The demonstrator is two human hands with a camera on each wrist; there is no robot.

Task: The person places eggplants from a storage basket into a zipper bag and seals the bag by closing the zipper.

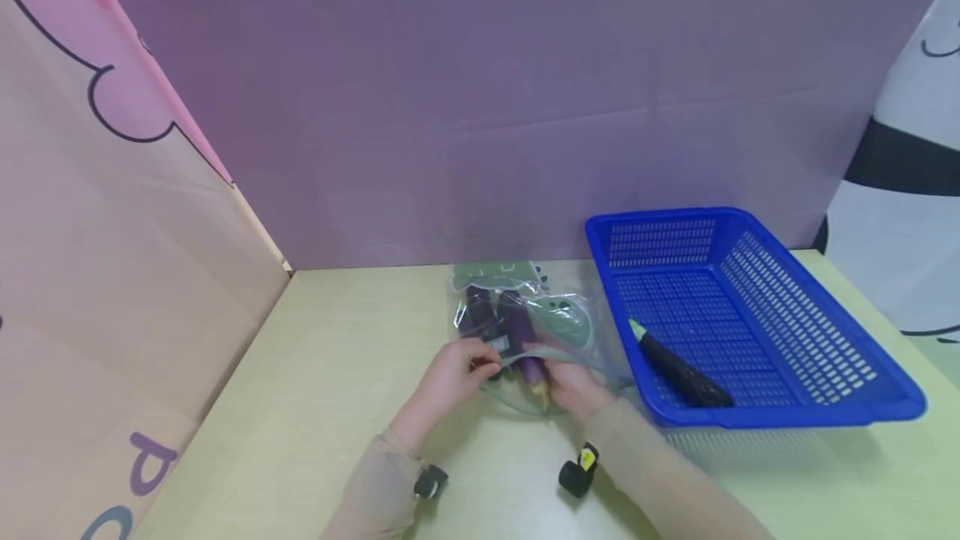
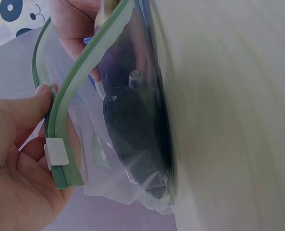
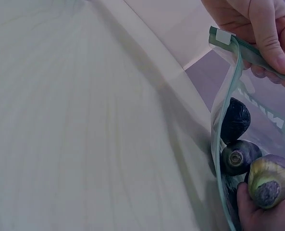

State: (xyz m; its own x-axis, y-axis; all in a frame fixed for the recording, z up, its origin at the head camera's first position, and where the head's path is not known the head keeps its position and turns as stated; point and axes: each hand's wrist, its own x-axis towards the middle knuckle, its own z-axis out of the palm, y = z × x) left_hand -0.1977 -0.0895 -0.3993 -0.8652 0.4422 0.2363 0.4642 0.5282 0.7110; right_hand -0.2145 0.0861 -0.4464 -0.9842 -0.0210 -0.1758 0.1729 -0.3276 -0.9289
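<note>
My left hand point(image 1: 450, 373) pinches the green zip edge of a clear zip bag point(image 2: 99, 187) near its white slider point(image 2: 56, 152). The bag lies on its side with its mouth towards me. Dark purple eggplants point(image 3: 241, 158) are inside, one with a dark rounded end point(image 3: 236, 120). My right hand point(image 1: 576, 390) is at the mouth, its fingers around a purple eggplant point(image 1: 531, 367) with a pale, greenish stem end point(image 3: 269, 187). That eggplant lies mostly inside the bag, its stem end at the opening. Some of the right fingers are hidden behind it.
Right of the bag stands a blue plastic basket point(image 1: 832, 415), close beside my right forearm. A long dark vegetable with a pale green tip point(image 1: 678, 367) lies in it. The light wooden table point(image 1: 360, 315) meets a purple backdrop point(image 1: 480, 107) behind the bag.
</note>
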